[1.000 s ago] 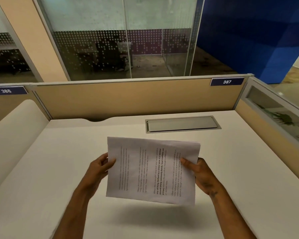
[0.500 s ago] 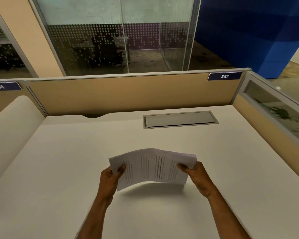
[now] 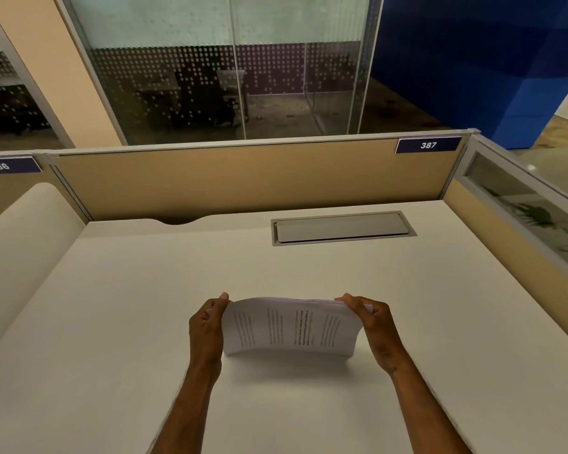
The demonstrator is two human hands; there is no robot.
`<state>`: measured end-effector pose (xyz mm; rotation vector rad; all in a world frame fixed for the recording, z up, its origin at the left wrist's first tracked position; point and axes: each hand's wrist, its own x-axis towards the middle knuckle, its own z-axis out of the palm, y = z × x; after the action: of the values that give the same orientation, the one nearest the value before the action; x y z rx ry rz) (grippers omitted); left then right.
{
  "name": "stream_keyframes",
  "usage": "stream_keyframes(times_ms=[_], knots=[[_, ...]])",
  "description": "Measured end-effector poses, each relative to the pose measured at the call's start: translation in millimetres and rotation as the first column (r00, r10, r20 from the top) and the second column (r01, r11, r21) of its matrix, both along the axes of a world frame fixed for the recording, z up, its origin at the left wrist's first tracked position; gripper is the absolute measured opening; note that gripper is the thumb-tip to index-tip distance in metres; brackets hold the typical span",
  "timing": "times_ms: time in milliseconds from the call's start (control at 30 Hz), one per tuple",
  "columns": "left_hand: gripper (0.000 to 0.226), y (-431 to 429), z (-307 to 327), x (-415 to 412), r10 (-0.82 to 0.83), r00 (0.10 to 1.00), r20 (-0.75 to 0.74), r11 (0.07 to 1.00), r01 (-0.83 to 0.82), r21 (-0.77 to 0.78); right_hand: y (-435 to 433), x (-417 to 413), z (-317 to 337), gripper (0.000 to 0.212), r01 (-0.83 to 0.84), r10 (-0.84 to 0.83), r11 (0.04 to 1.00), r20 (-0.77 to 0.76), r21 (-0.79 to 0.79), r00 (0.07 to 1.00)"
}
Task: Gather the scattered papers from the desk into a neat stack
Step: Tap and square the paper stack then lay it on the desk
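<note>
The sheaf of printed papers (image 3: 292, 326) stands on its long edge at the middle of the surface (image 3: 440, 322), toward six o'clock from the recessed cable hatch (image 3: 341, 227). Its lower edge looks to be touching the surface or only just above it; the shadow beneath makes it hard to tell which. The left hand (image 3: 207, 326) is closed around the sheaf's nine o'clock end, thumb on the near face and fingers curled behind. The right hand (image 3: 374, 326) is closed likewise on the three o'clock end. The sheets bow slightly, the top arching toward twelve o'clock, and a few page corners jut past the right hand.

No loose sheet shows anywhere else on the surface, so gathering seems done and the step in hand is squaring the edges. To do it well, the grip should probably loosen enough for the sheets to slide against one another, then the bundle be tapped straight down on its long edge so the stragglers settle. Pinching too hard would likely hold the bow and lock the uneven corners in place. Turning the sheaf onto a short edge for another tap, then laying it flat, should finish the stack.
</note>
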<state>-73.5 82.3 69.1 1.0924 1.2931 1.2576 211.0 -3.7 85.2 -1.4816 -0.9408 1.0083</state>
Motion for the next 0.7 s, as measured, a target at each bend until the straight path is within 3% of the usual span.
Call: stream_keyframes(times_ms=[133, 267, 400, 467, 600, 700], knots=[[0.05, -1, 3, 0, -0.01, 1.0, -0.021, 1.0, 0.009, -0.027, 0, 4, -1, 0.046, -0.025, 0.025, 1.0, 0.014, -0.002, 1.0], [0.039, -9, -1, -6, -0.143, 0.987, -0.075, 0.99, 0.14, -0.032, -1, 7, 1, 0.046, -0.077, 0.076, 0.997, 0.038, 0.028, 0.996], [0.011, -12, -10, -7, -0.14, 0.979, -0.151, 0.989, 0.132, -0.061, 0, 8, 2, 0.04, -0.109, 0.107, 0.994, 0.088, 0.02, 0.99], [0.014, -9, 3, -5, -0.165, 0.966, -0.197, 0.986, 0.157, -0.055, 2, 12, 4, 0.033, -0.111, 0.109, 0.994, 0.103, 0.009, 0.989], [0.011, 13, 61, -1, -0.257, 0.858, -0.444, 0.95, 0.31, 0.049, 4, 35, 23, 0.011, -0.195, 0.207, 0.977, 0.166, -0.085, 0.964], [0.021, 31, 116, 11, -0.317, 0.693, -0.648, 0.867, 0.488, 0.098, 11, 34, 38, 0.016, -0.37, 0.405, 0.914, 0.285, -0.169, 0.869]])
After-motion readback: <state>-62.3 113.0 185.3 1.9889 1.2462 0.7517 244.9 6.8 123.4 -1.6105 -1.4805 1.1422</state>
